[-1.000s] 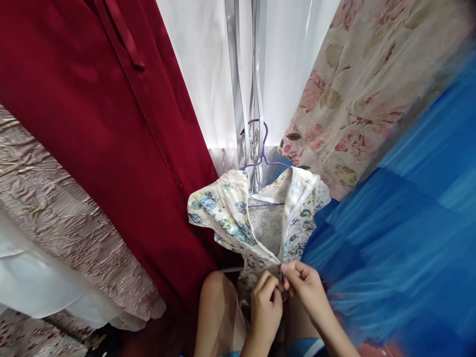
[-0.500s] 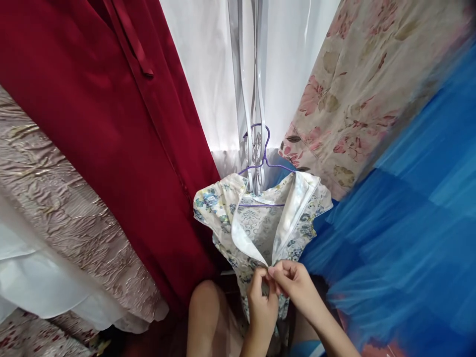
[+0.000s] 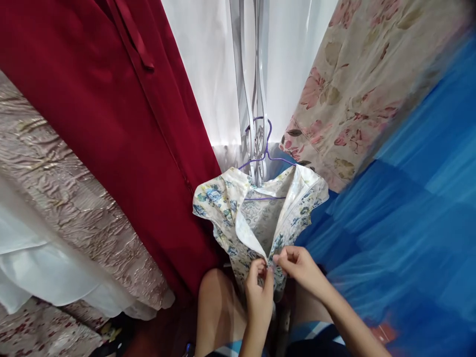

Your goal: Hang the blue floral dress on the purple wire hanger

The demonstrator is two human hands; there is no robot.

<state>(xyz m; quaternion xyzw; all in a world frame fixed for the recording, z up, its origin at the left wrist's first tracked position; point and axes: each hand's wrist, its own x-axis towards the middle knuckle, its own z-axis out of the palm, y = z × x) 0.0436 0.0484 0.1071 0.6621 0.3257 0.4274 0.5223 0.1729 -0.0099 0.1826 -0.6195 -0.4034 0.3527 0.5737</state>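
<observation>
A white floral dress (image 3: 223, 233) with short cap sleeves hangs on a purple wire hanger (image 3: 267, 144), its front neckline gaping in a V. At the lower point of the V, my left hand (image 3: 259, 285) pinches the edge of the opening between thumb and fingers. My right hand (image 3: 299, 267) is closed beside it, its thumb and forefinger pressed on the other edge. Whatever small part lies between the fingertips is too small to make out. The lower part of the dress falls behind my hands, between my knees.
White straps (image 3: 245, 89) hang around the hanger hook, before a white cloth (image 3: 203, 64). A dark red garment (image 3: 111, 124) and a textured pinkish one (image 3: 74, 163) hang at left. At right are a floral cloth (image 3: 357, 89) and blue tulle (image 3: 412, 213). My bare knee (image 3: 215, 297) is below.
My right hand has moved slightly up and right, apart from the left hand; they were touching before. The view has shifted a little, and the dress and hanger sit slightly higher.
</observation>
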